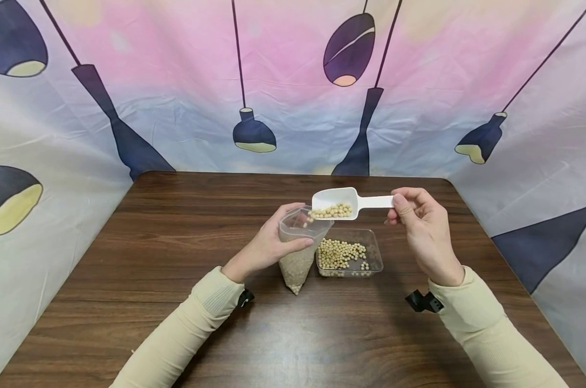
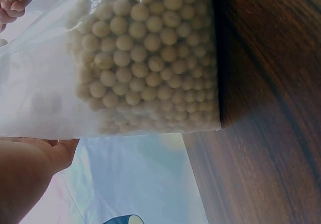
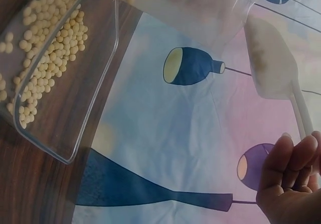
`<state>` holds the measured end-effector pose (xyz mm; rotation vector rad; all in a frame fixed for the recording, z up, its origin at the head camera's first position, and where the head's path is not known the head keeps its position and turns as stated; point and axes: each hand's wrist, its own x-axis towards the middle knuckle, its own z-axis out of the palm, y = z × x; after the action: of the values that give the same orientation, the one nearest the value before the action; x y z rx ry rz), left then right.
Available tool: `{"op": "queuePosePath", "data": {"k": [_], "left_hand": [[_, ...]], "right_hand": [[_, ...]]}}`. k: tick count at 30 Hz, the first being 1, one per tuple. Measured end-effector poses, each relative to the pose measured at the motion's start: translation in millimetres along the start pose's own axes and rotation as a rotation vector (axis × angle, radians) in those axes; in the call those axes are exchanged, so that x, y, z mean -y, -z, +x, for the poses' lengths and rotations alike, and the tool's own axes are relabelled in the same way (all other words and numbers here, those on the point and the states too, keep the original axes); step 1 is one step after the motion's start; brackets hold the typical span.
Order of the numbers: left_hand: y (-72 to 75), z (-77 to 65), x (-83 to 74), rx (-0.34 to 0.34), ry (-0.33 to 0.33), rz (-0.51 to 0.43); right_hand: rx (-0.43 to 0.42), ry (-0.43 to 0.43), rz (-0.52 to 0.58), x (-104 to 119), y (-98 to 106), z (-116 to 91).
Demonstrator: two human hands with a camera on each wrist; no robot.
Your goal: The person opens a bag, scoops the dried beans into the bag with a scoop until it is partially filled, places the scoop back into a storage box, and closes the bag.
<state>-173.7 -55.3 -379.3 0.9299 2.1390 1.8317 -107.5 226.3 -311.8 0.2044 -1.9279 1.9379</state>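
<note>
My right hand (image 1: 426, 231) pinches the handle of a white plastic scoop (image 1: 353, 195), which carries pale yellow soybeans (image 1: 338, 210). The scoop's lip is over the mouth of a clear plastic bag (image 1: 300, 258), and a few beans show just inside that mouth. My left hand (image 1: 275, 240) grips the bag near its top, thumb in front. In the left wrist view, the lower part of the bag (image 2: 145, 58) is filled with beans and its bottom is close to the table. Part of the bag's mouth is hidden behind the scoop.
A clear rectangular container (image 1: 377, 253) with loose soybeans stands right beside the bag. Everything is on a dark brown wooden table (image 1: 176, 226). Behind and at the sides hangs a printed cloth (image 1: 293, 64) with lamp shapes.
</note>
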Motion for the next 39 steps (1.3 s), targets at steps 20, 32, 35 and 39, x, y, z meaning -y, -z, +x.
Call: {"op": "queuePosePath", "data": {"k": [20, 32, 35, 39], "left_hand": [[-1.3, 1.0, -1.7, -0.004, 0.002, -0.023], [-0.8, 1.4, 1.8, -0.005, -0.025, 0.006], [-0.5, 1.4, 2.7, -0.008, -0.034, 0.018], [-0.5, 1.7, 2.9, -0.009, -0.039, 0.024]], "right_hand": [[-0.003, 0.21, -0.258, 4.9, -8.4, -5.9], [-0.085, 0.462, -0.48, 18.8, 0.1, -10.5], [-0.067, 0.506, -0.624, 17.3, 6.7, -10.9], [0.08, 0.575, -0.835, 2.6, 10.9, -12.0]]}}
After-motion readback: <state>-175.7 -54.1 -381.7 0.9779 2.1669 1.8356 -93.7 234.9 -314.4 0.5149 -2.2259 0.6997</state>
